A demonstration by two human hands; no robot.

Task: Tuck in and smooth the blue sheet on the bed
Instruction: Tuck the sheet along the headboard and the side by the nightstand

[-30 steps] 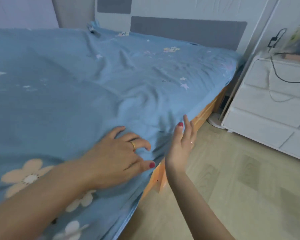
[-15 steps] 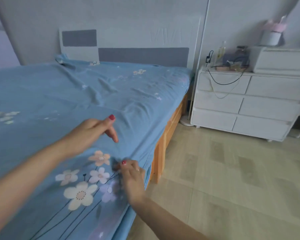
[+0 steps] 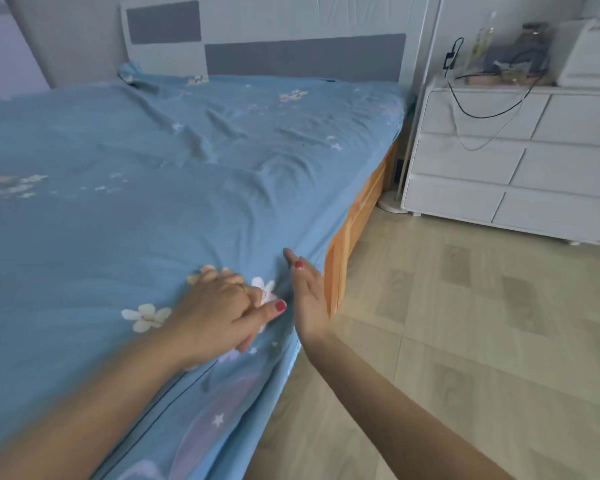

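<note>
Pale wood-look flooring (image 3: 465, 323) runs beside a bed covered by a blue sheet (image 3: 160, 209), soft cotton printed with pale flowers and stars, creased toward the padded grey headboard (image 3: 305, 58). Near the mattress edge, the left hand (image 3: 219, 313) rests palm-down on the sheet, fingers loosely bent, holding nothing, probably pinning the fabric. The right hand (image 3: 307, 299) stands edge-on with straight fingers against the sheet's hanging side (likely to push it in above the orange wooden frame (image 3: 347, 237)). White drawers (image 3: 513, 168) stand beyond.
</note>
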